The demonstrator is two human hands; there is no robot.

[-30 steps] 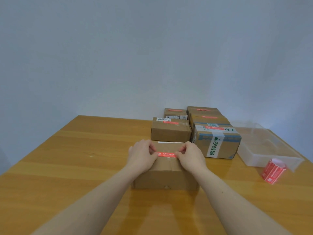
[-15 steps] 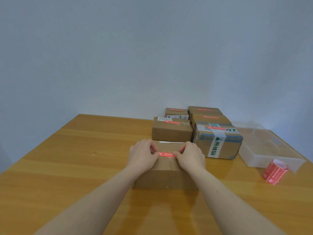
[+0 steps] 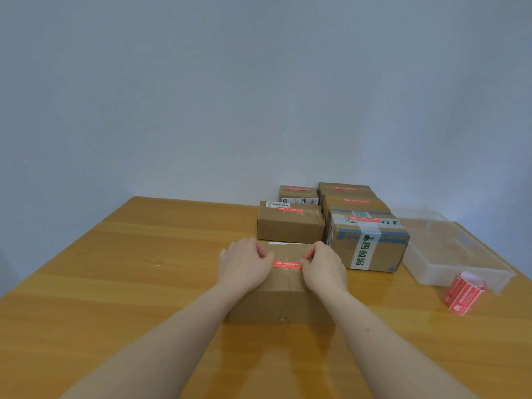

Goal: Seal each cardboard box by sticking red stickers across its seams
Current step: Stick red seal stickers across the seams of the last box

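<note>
Sticker (image 3: pixel 287 263) flat on near box (image 3: pixel 283 295) top, long axis 9-to-3 across seam; left hand (image 3: pixel 244 264) at its 9 end, right hand (image 3: pixel 324 269) at 3 end; both curled, fingertips pressing ends; equally near.

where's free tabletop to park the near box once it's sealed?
Free: the whole left side of the table, from the left hand out to the left edge. A smaller patch lies right of the near box, before the sticker roll. Crowded: far right, with the sealed boxes and clear bin.
</note>
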